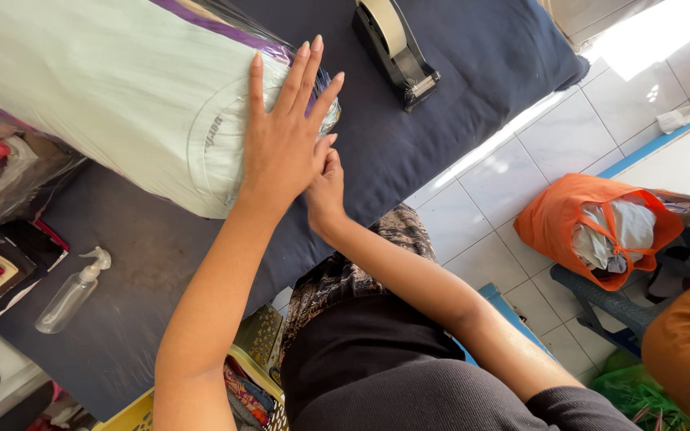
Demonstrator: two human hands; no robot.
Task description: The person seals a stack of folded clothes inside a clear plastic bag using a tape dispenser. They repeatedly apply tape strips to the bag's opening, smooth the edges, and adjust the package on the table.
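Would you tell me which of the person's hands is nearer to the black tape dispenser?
The left hand. It lies flat on the plastic-wrapped garment bundle, fingertips reaching up toward the tape dispenser. The right hand sits lower, tucked against the bundle's edge under the left thumb, farther from it.

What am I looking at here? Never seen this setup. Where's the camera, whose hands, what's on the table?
There is no machine: one camera sits on a person's head and looks down at their bare hands. The left hand lies flat, fingers spread, on a pale folded garment in clear plastic wrap. The right hand is tucked at the package's edge, partly hidden. Both rest over a dark blue cloth-covered table, which also carries a black tape dispenser and a clear spray bottle. An orange bag sits on the tiled floor.
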